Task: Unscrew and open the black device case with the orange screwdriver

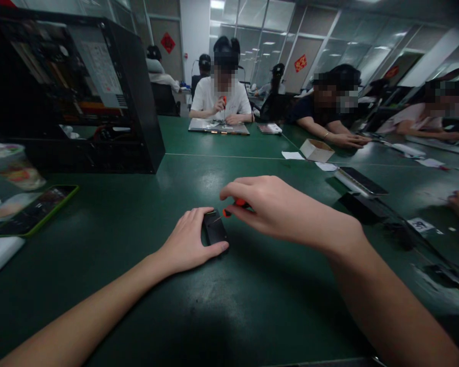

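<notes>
On the green table my left hand [189, 237] grips a small black rectangular device [216, 229], with the thumb along its near edge and the fingers at its far side. The device lies flat on the tabletop. Just to the right and slightly above it, my right hand [270, 206] is closed around a red-and-black screwdriver [240, 202]. Most of the tool is hidden behind the fingers; its red end shows close to the device's upper right edge. A thin shaft seems to reach over the device, but whether it touches cannot be made out.
An open black computer case [133, 102] stands at the left, near a plastic cup [15, 165] and a green-edged phone [38, 209]. To the right are a small cardboard box [316, 150], a dark flat device [361, 181] and cables. Across the table a person [222, 97] works.
</notes>
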`<action>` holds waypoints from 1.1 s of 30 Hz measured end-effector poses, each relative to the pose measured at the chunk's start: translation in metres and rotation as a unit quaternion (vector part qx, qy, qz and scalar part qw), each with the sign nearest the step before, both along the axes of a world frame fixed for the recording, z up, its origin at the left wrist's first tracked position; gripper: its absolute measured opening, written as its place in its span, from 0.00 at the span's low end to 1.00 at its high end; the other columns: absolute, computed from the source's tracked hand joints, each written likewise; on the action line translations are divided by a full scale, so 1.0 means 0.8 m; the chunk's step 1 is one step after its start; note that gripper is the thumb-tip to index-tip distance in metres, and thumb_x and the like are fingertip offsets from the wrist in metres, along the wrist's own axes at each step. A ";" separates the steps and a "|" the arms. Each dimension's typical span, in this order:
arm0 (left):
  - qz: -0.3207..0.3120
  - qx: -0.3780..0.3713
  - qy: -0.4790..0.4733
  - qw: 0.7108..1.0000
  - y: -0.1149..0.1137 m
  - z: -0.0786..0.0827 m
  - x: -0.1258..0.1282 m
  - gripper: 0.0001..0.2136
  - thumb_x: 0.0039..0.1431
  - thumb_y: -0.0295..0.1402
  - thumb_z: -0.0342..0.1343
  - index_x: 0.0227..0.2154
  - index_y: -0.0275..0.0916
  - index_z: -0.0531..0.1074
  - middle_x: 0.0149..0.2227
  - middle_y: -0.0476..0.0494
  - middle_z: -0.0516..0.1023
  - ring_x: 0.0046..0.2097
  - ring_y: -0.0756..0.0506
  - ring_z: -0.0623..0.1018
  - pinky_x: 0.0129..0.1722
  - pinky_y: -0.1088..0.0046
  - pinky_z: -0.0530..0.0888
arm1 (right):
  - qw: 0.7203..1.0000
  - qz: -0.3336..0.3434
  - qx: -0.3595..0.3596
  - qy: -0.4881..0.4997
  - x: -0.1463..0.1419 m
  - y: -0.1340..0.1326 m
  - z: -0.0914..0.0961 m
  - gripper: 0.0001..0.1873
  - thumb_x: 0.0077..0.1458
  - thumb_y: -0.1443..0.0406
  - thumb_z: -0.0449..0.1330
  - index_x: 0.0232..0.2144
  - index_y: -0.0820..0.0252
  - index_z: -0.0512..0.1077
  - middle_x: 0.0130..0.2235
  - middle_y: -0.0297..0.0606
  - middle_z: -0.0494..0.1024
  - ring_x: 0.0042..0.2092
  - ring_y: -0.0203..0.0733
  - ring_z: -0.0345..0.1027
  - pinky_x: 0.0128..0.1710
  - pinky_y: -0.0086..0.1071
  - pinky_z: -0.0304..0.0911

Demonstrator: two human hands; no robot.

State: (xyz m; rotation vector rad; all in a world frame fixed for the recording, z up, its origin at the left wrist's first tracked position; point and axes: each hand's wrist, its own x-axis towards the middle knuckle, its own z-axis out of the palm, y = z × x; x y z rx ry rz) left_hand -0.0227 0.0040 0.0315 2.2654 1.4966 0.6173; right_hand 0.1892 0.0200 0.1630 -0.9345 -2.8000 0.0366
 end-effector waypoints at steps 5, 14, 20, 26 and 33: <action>-0.010 -0.016 -0.018 1.000 0.000 0.002 0.000 0.36 0.54 0.49 0.64 0.61 0.40 0.60 0.60 0.33 0.67 0.61 0.29 0.68 0.61 0.45 0.68 | 0.997 0.069 -0.035 0.015 0.002 -0.007 0.004 0.07 0.64 0.72 0.57 0.43 0.62 0.73 0.43 0.41 0.75 0.42 0.40 0.69 0.38 0.32 0.57; -0.111 -0.007 -0.042 0.993 0.003 0.004 -0.010 0.38 0.57 0.45 0.64 0.67 0.44 0.55 0.71 0.36 0.55 0.71 0.33 0.57 0.69 0.48 0.59 | 0.996 -0.003 -0.011 -0.087 0.003 -0.014 0.006 0.08 0.66 0.66 0.57 0.37 0.61 0.77 0.31 0.38 0.78 0.30 0.40 0.69 0.31 0.33 0.49; -0.115 0.083 0.092 0.986 0.005 0.016 -0.018 0.31 0.48 0.57 0.67 0.51 0.42 0.76 0.65 0.32 0.66 0.63 0.25 0.65 0.61 0.39 0.62 | 0.993 0.003 -0.054 -0.108 0.028 -0.027 0.018 0.08 0.63 0.66 0.57 0.35 0.57 0.78 0.31 0.36 0.79 0.30 0.39 0.69 0.31 0.32 0.51; -0.266 0.071 0.081 0.958 0.011 0.024 -0.026 0.29 0.53 0.57 0.66 0.52 0.44 0.76 0.58 0.39 0.77 0.58 0.33 0.75 0.61 0.51 0.62 | 0.984 -0.039 -0.085 -0.153 0.045 -0.035 0.021 0.08 0.59 0.66 0.59 0.32 0.54 0.79 0.27 0.34 0.79 0.28 0.39 0.69 0.29 0.32 0.49; -0.281 0.071 0.055 0.955 0.017 0.029 -0.035 0.26 0.56 0.54 0.65 0.54 0.47 0.76 0.53 0.45 0.83 0.53 0.38 0.79 0.55 0.60 0.63 | 0.983 -0.030 -0.106 -0.148 0.042 -0.037 0.026 0.10 0.60 0.66 0.58 0.34 0.52 0.80 0.29 0.35 0.80 0.30 0.41 0.72 0.30 0.33 0.51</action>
